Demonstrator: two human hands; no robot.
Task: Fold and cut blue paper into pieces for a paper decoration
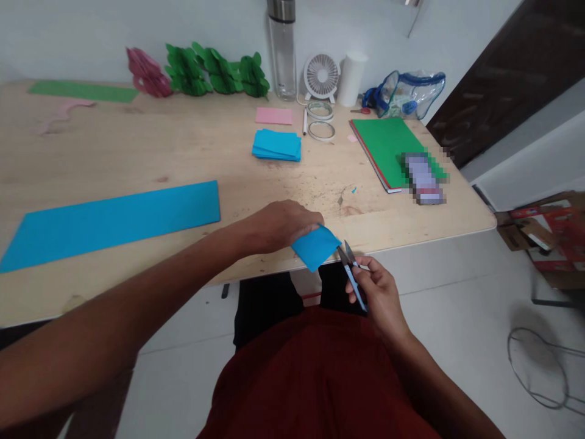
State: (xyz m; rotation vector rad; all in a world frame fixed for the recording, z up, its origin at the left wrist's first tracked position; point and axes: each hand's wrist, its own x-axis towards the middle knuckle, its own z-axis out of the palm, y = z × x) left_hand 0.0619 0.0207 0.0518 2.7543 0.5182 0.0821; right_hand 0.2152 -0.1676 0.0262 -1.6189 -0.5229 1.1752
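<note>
Hands meet: left [286,225] pinches blue paper [316,246], right [377,292] holds scissors [351,271].

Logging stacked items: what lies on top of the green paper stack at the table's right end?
A blurred-out flat object lies on the green stack's near corner; what it is cannot be told. Red edges show beneath the green sheet.

A pixelated patch [424,177] hides whatever lies on the green sheet stack [386,146] at the worktop's right. The bottle [282,49] is cut off by the top edge. The left hand [286,224] covers part of the small blue paper [316,246].
</note>
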